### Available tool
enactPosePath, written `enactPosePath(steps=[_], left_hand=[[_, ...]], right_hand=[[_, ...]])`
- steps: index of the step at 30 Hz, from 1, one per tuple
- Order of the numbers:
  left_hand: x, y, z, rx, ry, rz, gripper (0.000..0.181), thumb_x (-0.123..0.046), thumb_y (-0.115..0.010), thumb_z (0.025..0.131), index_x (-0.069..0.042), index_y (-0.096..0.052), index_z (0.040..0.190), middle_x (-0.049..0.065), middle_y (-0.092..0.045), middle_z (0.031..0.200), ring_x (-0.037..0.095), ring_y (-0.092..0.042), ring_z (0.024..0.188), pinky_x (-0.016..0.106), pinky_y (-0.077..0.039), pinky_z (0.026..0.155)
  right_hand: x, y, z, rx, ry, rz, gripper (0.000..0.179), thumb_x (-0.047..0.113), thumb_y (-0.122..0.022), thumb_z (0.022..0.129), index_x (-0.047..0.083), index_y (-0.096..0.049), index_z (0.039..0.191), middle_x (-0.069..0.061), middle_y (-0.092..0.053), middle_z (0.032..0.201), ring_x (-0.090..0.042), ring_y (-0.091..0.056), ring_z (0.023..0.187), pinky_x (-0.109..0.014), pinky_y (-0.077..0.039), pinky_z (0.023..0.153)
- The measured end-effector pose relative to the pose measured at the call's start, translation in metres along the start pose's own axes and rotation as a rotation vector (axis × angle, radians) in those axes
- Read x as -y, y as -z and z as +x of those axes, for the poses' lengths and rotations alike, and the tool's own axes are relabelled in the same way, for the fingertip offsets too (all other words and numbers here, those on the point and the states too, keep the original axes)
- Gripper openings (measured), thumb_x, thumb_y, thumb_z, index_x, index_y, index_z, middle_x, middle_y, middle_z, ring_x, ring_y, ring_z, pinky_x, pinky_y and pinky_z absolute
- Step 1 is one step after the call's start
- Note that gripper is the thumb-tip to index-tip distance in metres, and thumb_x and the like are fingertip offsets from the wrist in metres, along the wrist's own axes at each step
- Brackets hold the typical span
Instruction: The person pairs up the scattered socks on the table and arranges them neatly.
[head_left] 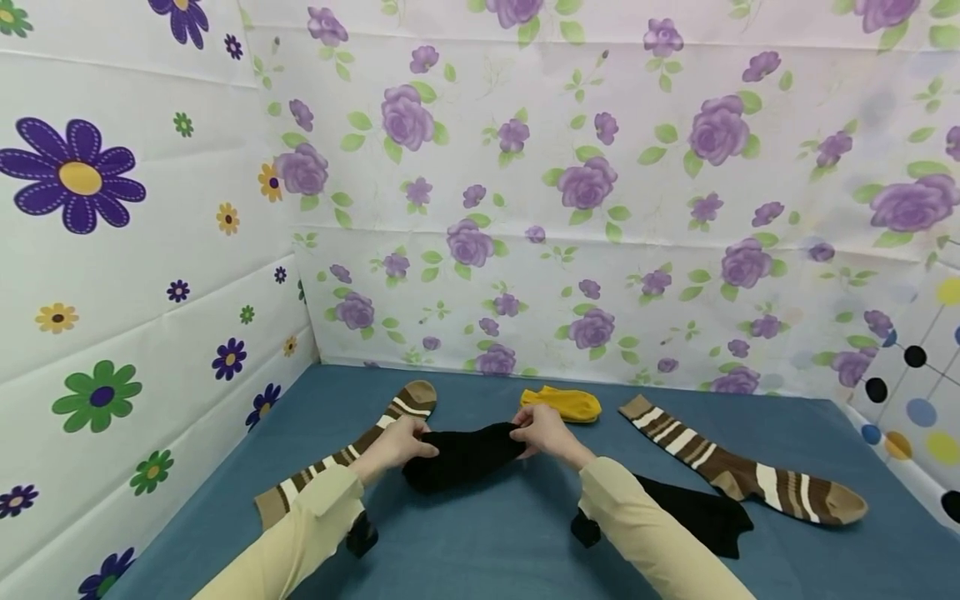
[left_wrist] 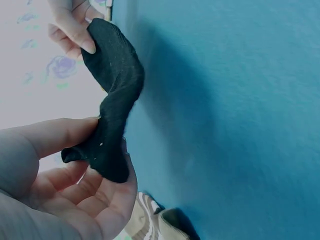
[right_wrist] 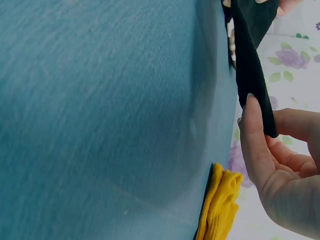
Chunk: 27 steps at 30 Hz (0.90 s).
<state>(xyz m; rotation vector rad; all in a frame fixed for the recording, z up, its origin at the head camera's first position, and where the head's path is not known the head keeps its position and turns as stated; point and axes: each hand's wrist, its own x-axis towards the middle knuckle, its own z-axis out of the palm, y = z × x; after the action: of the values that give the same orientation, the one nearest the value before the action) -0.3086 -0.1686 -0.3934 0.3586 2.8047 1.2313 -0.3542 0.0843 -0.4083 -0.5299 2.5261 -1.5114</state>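
A black sock (head_left: 467, 457) is stretched sideways between both hands, raised above the blue cloth. My left hand (head_left: 395, 443) pinches its left end between thumb and fingers. At the other end, my right hand (head_left: 546, 431) pinches the fabric. In the left wrist view the sock (left_wrist: 117, 95) twists between the left hand (left_wrist: 75, 185) and the right. The right wrist view shows the sock (right_wrist: 252, 70) edge-on, its lower end between the right hand's (right_wrist: 282, 165) thumb and fingers. A second black sock (head_left: 701, 512) lies on the cloth, partly hidden behind the right sleeve.
Beyond the left hand lies a brown striped sock (head_left: 360, 442), partly covered by that arm. Another striped sock (head_left: 738, 475) lies at the right. A folded yellow sock bundle (head_left: 566, 404) is behind the right hand. Flower-printed sheets (head_left: 525, 208) wall the blue-covered surface (head_left: 465, 550).
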Motion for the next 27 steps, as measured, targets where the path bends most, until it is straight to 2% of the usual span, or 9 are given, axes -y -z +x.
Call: enactPosePath(steps=[7, 15, 21, 27], left_hand=[[-0.006, -0.003, 0.011, -0.020, 0.007, -0.027, 0.013, -0.005, -0.068, 0.079, -0.003, -0.056, 0.075, 0.002, -0.046, 0.064, 0.012, -0.031, 0.044, 0.027, -0.028, 0.046], [-0.009, -0.014, 0.021, -0.037, -0.009, -0.092, 0.035, -0.005, -0.068, 0.080, -0.007, -0.037, 0.064, 0.000, -0.027, 0.059, 0.014, -0.025, 0.054, 0.030, -0.023, 0.055], [-0.018, -0.021, 0.028, -0.063, -0.006, -0.120, 0.022, -0.005, -0.069, 0.078, -0.002, -0.048, 0.074, 0.003, -0.038, 0.066, 0.016, -0.034, 0.061, 0.030, -0.027, 0.057], [-0.024, -0.026, 0.031, -0.069, 0.018, -0.129, 0.017, -0.005, -0.069, 0.079, 0.001, -0.053, 0.080, 0.005, -0.045, 0.073, 0.017, -0.037, 0.066, 0.031, -0.029, 0.059]], right_hand=[[-0.002, 0.007, -0.003, -0.042, -0.042, 0.037, 0.013, -0.007, -0.060, 0.083, -0.010, -0.057, 0.096, -0.014, -0.053, 0.080, -0.024, -0.058, 0.064, -0.038, -0.051, 0.056], [-0.006, 0.017, -0.008, -0.089, -0.088, 0.043, 0.014, -0.007, -0.061, 0.082, -0.011, -0.058, 0.096, -0.013, -0.054, 0.080, -0.024, -0.058, 0.063, -0.039, -0.051, 0.056], [-0.009, 0.026, -0.013, -0.125, -0.100, 0.037, 0.015, -0.006, -0.061, 0.083, -0.011, -0.058, 0.096, -0.013, -0.053, 0.083, -0.023, -0.059, 0.064, -0.039, -0.051, 0.056], [-0.011, 0.032, -0.016, -0.132, -0.089, 0.054, 0.013, -0.007, -0.061, 0.082, -0.011, -0.058, 0.094, -0.013, -0.053, 0.083, -0.024, -0.059, 0.064, -0.038, -0.051, 0.055]])
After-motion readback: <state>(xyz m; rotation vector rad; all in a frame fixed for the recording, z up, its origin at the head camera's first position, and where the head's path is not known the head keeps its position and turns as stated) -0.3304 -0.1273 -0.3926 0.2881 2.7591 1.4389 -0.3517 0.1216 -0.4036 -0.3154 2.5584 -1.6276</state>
